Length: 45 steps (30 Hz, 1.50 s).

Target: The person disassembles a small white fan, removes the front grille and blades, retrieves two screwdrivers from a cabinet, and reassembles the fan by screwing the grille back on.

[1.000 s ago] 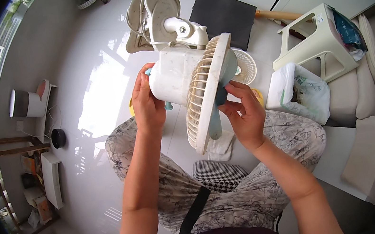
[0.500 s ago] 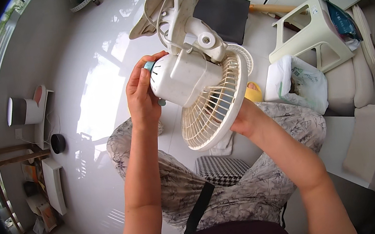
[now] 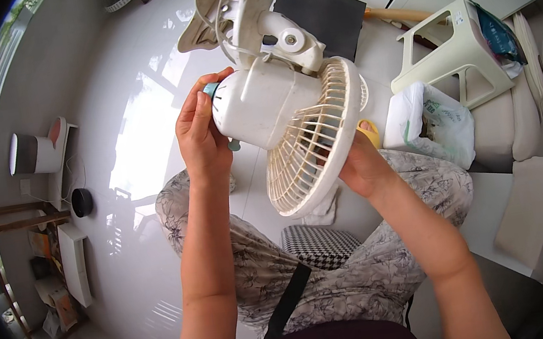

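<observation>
1. The white fan [image 3: 255,106] is held up in the middle of the scene, above the floor and just beyond the person's knees; its base [image 3: 256,8] points to the far side and its caged head slants to the right.
2. The left hand [image 3: 203,134] is partly closed at the back of the motor housing, fingers and thumb bent about the teal knob [image 3: 210,89], and has hold of the fan there.
3. The right hand [image 3: 362,165] is at the front side of the wire cage [image 3: 304,158], close by its rim. Its fingers are largely hidden behind the cage, so I cannot tell how far open they are or whether they grip anything.
4. A pale cord [image 3: 222,34] loops beside the base.
5. Farther off, a dark flat panel [image 3: 326,16] lies on the floor, partly behind the fan.
6. To the right stand a pale plastic stool [image 3: 462,66] and, nearer, a white bin [image 3: 404,124] lined with a plastic bag [image 3: 448,118].
7. Near the person, a checked seat [image 3: 319,246] shows between patterned trousers [image 3: 351,293], with a pale cloth [image 3: 323,211] just beyond it.
</observation>
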Each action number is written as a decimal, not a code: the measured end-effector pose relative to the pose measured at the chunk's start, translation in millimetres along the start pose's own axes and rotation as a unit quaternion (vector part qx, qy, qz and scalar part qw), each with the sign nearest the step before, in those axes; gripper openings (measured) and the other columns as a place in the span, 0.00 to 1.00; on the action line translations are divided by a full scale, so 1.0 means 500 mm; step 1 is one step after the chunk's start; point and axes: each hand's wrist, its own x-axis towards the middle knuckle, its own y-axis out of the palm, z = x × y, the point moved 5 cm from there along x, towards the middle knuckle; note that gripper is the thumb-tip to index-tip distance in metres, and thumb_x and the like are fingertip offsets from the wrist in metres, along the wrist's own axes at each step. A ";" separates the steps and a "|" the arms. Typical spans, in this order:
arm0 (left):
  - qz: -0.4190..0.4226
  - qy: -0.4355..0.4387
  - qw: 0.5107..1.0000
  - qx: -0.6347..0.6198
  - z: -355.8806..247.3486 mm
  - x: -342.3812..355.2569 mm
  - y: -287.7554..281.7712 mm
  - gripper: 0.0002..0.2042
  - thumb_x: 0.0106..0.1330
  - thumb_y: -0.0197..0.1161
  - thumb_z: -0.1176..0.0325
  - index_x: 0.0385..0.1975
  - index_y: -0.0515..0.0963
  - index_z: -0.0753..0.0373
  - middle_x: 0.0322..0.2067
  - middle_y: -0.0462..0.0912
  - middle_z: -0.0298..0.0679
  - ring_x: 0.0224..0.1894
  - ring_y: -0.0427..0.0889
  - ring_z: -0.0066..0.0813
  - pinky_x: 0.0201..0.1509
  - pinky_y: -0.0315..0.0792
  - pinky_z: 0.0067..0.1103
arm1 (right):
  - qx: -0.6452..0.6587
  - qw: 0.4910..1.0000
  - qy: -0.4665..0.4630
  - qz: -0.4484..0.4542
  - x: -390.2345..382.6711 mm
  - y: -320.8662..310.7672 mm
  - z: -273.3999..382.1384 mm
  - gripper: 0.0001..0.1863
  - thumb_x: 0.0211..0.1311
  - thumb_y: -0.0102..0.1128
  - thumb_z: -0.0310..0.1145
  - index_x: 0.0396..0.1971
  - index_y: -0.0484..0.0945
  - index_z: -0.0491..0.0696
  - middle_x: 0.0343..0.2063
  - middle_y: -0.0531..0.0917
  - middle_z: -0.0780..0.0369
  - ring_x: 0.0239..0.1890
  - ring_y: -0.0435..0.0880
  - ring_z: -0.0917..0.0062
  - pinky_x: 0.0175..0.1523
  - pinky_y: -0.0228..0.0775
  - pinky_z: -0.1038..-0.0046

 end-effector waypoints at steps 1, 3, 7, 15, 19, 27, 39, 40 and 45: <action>0.002 0.001 1.000 0.001 0.001 0.000 0.005 0.13 0.67 0.48 0.69 0.44 0.71 0.71 0.45 0.76 0.49 0.44 0.78 0.29 0.48 0.73 0.21 | 0.017 0.999 -0.025 0.012 0.003 -0.003 0.001 0.25 0.59 0.58 0.39 0.53 0.65 0.43 0.46 0.75 0.63 0.47 0.76 0.80 0.54 0.69 0.74; 0.001 0.004 1.000 -0.001 0.002 -0.002 0.011 0.12 0.67 0.48 0.70 0.44 0.72 0.71 0.44 0.77 0.48 0.43 0.78 0.28 0.48 0.73 0.21 | 0.012 0.999 -0.051 0.006 0.011 -0.015 -0.005 0.30 0.53 0.64 0.39 0.53 0.64 0.44 0.46 0.75 0.64 0.47 0.75 0.80 0.55 0.69 0.75; -0.023 0.000 1.000 0.010 -0.006 -0.002 0.004 0.12 0.67 0.48 0.70 0.43 0.72 0.71 0.44 0.77 0.48 0.41 0.78 0.27 0.46 0.73 0.20 | 0.014 0.996 -0.092 0.002 0.035 -0.017 -0.010 0.34 0.48 0.69 0.35 0.54 0.63 0.45 0.46 0.74 0.65 0.47 0.75 0.81 0.55 0.68 0.76; -0.049 0.001 0.999 0.000 -0.009 0.000 0.001 0.12 0.67 0.48 0.70 0.43 0.72 0.71 0.43 0.77 0.48 0.41 0.78 0.27 0.47 0.73 0.20 | -0.222 0.957 -0.183 -0.035 0.022 -0.006 0.039 0.33 0.41 0.70 0.23 0.50 0.64 0.46 0.45 0.74 0.65 0.49 0.74 0.80 0.55 0.67 0.74; -0.057 0.004 0.998 0.007 -0.005 -0.001 -0.004 0.13 0.67 0.49 0.68 0.43 0.73 0.70 0.44 0.78 0.47 0.41 0.78 0.27 0.46 0.73 0.20 | -0.321 0.912 -0.254 -0.038 0.013 0.014 0.058 0.28 0.39 0.68 0.20 0.45 0.67 0.44 0.43 0.73 0.64 0.47 0.74 0.79 0.54 0.69 0.72; -0.073 -0.035 0.997 -0.019 0.027 0.008 -0.030 0.13 0.67 0.49 0.66 0.44 0.72 0.69 0.44 0.77 0.48 0.42 0.79 0.29 0.45 0.75 0.22 | -0.295 0.918 -0.245 -0.106 -0.005 -0.016 0.031 0.26 0.52 0.62 0.33 0.49 0.62 0.42 0.46 0.68 0.59 0.42 0.73 0.77 0.39 0.72 0.77; -0.117 -0.163 0.980 -0.007 0.244 0.023 -0.139 0.14 0.68 0.47 0.67 0.47 0.70 0.70 0.44 0.77 0.46 0.45 0.77 0.33 0.51 0.72 0.25 | 0.029 0.964 0.230 -0.127 0.068 -0.100 -0.071 0.52 0.47 0.40 0.75 0.50 0.60 0.34 0.40 0.72 0.60 0.30 0.77 0.61 0.42 0.73 0.52; -0.126 -0.178 0.976 -0.004 0.272 0.024 -0.154 0.14 0.68 0.46 0.67 0.47 0.70 0.70 0.43 0.77 0.45 0.45 0.77 0.33 0.50 0.72 0.26 | 0.037 0.955 0.259 -0.140 0.077 -0.117 -0.081 0.52 0.47 0.40 0.75 0.49 0.60 0.34 0.40 0.71 0.60 0.29 0.77 0.61 0.43 0.73 0.51; -0.113 -0.247 0.960 -0.059 0.389 -0.010 -0.223 0.14 0.68 0.46 0.66 0.47 0.70 0.67 0.44 0.77 0.43 0.46 0.77 0.32 0.50 0.72 0.27 | 0.033 0.911 0.368 -0.182 0.102 -0.182 -0.145 0.43 0.53 0.33 0.72 0.48 0.65 0.45 0.35 0.72 0.59 0.29 0.75 0.65 0.42 0.73 0.49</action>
